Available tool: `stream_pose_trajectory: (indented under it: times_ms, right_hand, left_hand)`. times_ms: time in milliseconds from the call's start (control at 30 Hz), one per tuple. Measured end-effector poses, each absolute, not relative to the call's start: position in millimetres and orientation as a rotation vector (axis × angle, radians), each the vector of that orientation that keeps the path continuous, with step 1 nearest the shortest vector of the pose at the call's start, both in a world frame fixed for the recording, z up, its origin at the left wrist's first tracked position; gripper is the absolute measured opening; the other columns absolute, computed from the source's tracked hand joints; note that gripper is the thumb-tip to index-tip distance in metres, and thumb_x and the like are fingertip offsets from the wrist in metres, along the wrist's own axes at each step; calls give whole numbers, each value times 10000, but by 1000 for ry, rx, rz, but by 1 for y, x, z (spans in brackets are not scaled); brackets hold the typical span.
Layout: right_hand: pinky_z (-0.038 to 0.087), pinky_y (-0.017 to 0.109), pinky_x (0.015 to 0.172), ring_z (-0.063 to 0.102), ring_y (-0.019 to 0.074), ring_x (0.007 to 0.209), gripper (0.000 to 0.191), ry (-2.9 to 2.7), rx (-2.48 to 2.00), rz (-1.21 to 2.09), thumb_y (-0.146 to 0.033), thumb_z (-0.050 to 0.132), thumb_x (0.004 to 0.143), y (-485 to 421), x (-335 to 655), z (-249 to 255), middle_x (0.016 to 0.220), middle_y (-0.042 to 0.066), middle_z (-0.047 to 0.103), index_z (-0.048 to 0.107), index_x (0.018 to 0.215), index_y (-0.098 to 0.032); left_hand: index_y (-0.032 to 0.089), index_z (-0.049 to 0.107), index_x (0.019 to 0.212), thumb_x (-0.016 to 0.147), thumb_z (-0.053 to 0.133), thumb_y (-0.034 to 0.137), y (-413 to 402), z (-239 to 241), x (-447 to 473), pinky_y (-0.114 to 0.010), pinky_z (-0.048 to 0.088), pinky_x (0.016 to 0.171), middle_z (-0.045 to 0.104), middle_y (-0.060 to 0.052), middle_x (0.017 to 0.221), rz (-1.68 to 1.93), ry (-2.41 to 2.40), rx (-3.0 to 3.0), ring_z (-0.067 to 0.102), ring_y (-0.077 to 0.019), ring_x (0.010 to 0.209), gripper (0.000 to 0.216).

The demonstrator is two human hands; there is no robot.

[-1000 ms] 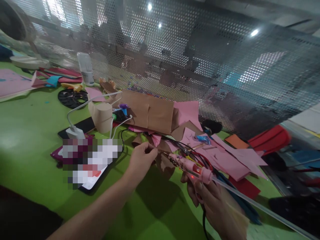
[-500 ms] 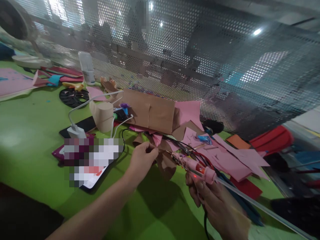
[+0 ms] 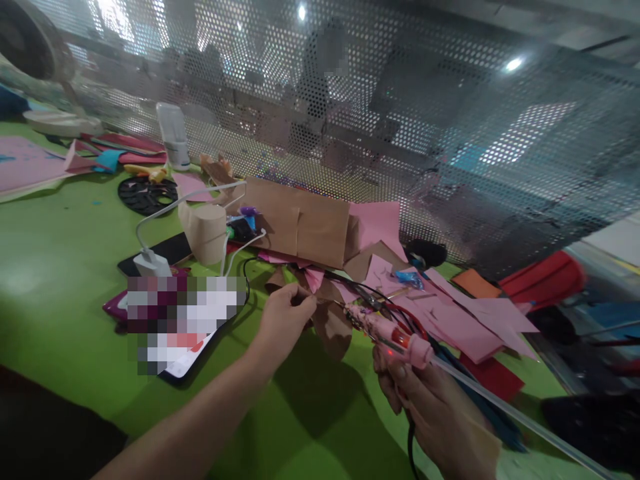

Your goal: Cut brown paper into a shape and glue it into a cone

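My right hand [image 3: 425,390] is wrapped round a pink hot glue gun [image 3: 387,333], with a long clear glue stick [image 3: 520,410] running out of its back end. A small red light glows on the gun. Its nozzle points left, close to a brown paper piece [image 3: 333,327] shaped like petals or a bow. My left hand [image 3: 285,317] pinches that piece at its upper middle, thumb and fingers together. Whether the nozzle touches the paper I cannot tell. A small folded pink paper [image 3: 314,278] shows just behind my left fingertips.
Behind stands a brown paper box [image 3: 300,223]. Pink paper sheets [image 3: 460,320] are piled to the right. At left lie a lit phone [image 3: 187,350], a white charger [image 3: 153,265] with cable, and a beige paper cup shape [image 3: 207,233]. A perforated metal screen [image 3: 350,120] rises behind the green table [image 3: 65,267].
Both hands, the glue gun and the brown paper piece stay almost still. Beyond the perforated screen, a blurred person's figure has shifted to the right.
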State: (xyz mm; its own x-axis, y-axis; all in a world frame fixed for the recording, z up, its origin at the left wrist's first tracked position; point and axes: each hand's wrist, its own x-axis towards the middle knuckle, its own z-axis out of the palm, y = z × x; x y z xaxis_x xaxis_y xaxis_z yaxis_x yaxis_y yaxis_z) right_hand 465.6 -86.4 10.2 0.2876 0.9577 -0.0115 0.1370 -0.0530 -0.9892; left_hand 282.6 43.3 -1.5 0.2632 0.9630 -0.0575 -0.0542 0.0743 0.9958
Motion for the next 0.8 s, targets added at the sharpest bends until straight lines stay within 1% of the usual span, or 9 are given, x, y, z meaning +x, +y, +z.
stream_pose_trajectory:
  times_ms: [67,133,333,433,533,667,800]
  right_hand:
    - [341,247,419,427,101,446,443,-1090,-1449,989,-595,715,742,-85,468,11,629,5,523,591,684,-174]
    - [366,255,431,448,115,457,468,-1117,-1479,1030,-623,710,731,-85,469,14,598,7,513,597,669,-173]
    - [359,259,473,424,119,496,454,-1146,-1592,904,-616,646,801,-87,461,25,586,-8,472,590,695,-178]
    - [390,276,497,462,138,527,452,-1160,-1630,954,-616,651,797,-88,459,27,614,12,509,592,693,-180]
    - [384,271,481,454,134,518,457,-1119,-1604,921,-627,669,772,-88,459,23,631,17,524,603,699,-180]
    - [349,257,448,416,123,481,457,-1091,-1548,923,-620,683,760,-88,462,15,563,-2,485,606,669,-179]
    - [373,275,450,434,137,467,468,-1144,-1576,947,-641,683,743,-87,464,19,528,-4,477,608,660,-186]
  left_hand:
    - [186,534,611,738,563,265,43,-2,283,-214,370,492,512,40,524,1000,992,1220,478,-104,498,153]
    - [186,535,611,736,564,265,44,-2,283,-212,364,487,510,41,520,1003,989,1214,474,-102,492,151]
    - [185,530,605,734,561,268,43,-1,283,-217,366,494,516,40,523,1006,993,1232,483,-106,499,156]
    - [185,534,616,736,565,282,43,0,283,-222,366,500,517,39,531,1016,986,1235,483,-109,506,157]
    - [186,537,624,734,566,290,43,0,283,-225,367,507,520,39,537,1015,987,1227,485,-111,510,155]
    - [187,541,630,729,564,290,43,0,284,-226,369,510,519,39,540,1013,976,1210,484,-111,514,145]
    - [185,554,638,726,573,298,43,0,284,-229,377,518,531,36,555,1030,966,1196,489,-112,521,145]
